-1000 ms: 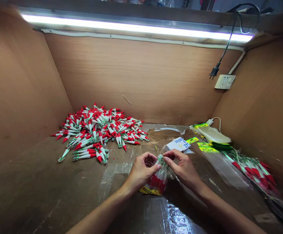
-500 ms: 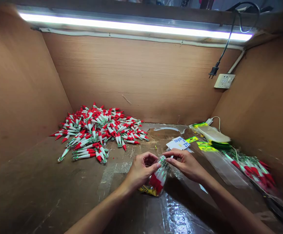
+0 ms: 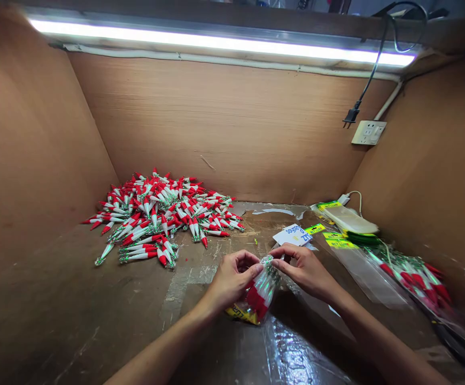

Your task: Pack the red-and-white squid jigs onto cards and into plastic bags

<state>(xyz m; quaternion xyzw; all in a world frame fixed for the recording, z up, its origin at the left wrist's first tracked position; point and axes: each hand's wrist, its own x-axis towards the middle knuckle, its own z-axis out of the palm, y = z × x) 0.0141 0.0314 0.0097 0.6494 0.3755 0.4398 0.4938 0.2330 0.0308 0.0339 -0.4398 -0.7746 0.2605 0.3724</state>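
Between my hands is a clear plastic bag of red and white fishing lures (image 3: 261, 299), tilted, its yellow label end toward me and the green-silver hook ends away from me. My left hand (image 3: 234, 280) pinches the upper left edge of the bag, thumb on top. My right hand (image 3: 302, 270) grips the upper right corner with thumb and fingertips. The spot where the fingers meet the plastic is partly hidden. Just beyond my right hand lies a white card with blue writing (image 3: 292, 236).
A large heap of red and white lures (image 3: 168, 208) lies at the back left. To the right are empty lure bags with yellow headers (image 3: 340, 240), a filled bundle of lures (image 3: 420, 280) and a black-handled tool (image 3: 452, 337). A plug (image 3: 351, 116) hangs by the wall socket (image 3: 369, 133).
Almost nothing differs. The bag's label end has shifted very slightly left, and both hands keep their hold at the bag's upper end.
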